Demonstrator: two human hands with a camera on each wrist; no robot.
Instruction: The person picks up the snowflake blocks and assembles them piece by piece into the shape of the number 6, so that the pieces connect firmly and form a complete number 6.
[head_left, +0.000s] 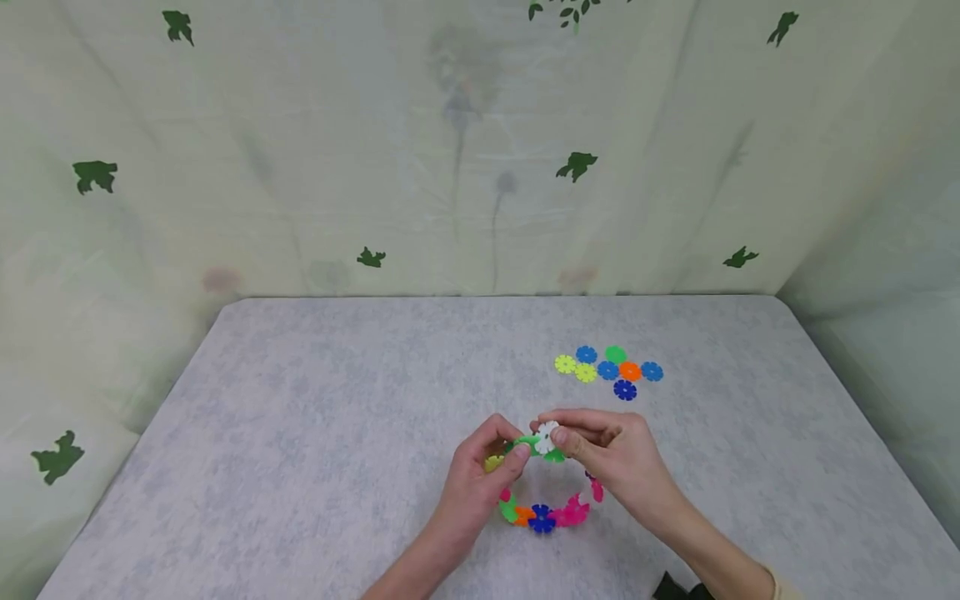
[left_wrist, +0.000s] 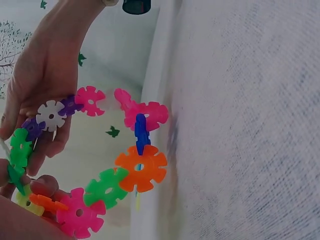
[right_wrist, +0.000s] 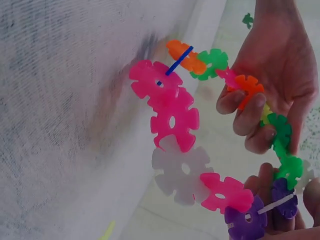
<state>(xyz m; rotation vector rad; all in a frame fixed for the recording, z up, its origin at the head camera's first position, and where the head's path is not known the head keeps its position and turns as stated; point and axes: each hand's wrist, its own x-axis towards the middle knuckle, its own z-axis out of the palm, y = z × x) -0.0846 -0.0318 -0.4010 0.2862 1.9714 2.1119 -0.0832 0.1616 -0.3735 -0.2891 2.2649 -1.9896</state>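
A closed-looking ring of interlocking plastic flower discs, in pink, orange, green, blue, purple, yellow and white, hangs between both hands above the table. My left hand pinches the ring at its green discs, near a yellow one. My right hand pinches a white flower disc between thumb and fingers, against the green part of the ring. Whether that white disc is slotted into the green one I cannot tell. Purple discs of the ring lie by the right fingers in the right wrist view.
Loose flower discs lie on the grey table beyond the right hand, among them an orange disc, a dark blue disc and a green disc. A black object shows at the near edge. A patterned curtain stands behind.
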